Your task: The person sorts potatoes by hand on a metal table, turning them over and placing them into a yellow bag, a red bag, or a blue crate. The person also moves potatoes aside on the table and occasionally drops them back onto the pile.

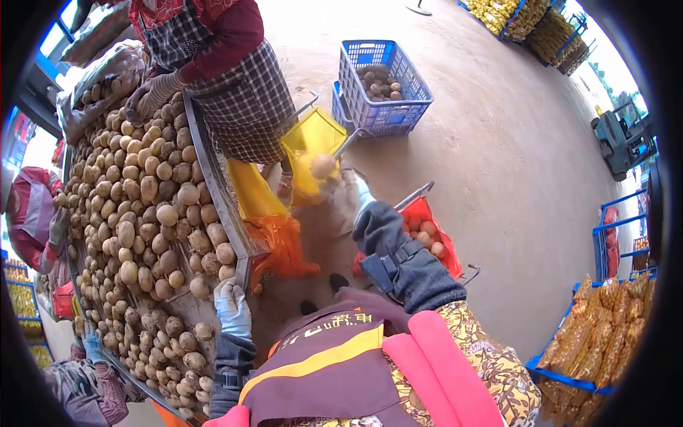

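Many round brown potatoes cover a metal-edged sorting table on the left. My left hand, in a light blue glove, is at the table's edge beside the potatoes; its fingers are bent and I cannot make out anything in them. My right hand, gloved and blurred by motion, reaches out over the floor. Near its fingertips a blurred potato is in the air in front of an open yellow bag on a metal frame. Right of my right forearm, a red bag holds several potatoes.
A blue crate with dark potatoes stands ahead. At the upper left a co-worker in a checked apron has gloved hands over the table; other co-workers stand along its far side. Filled net sacks lie at the right, with a forklift beyond.
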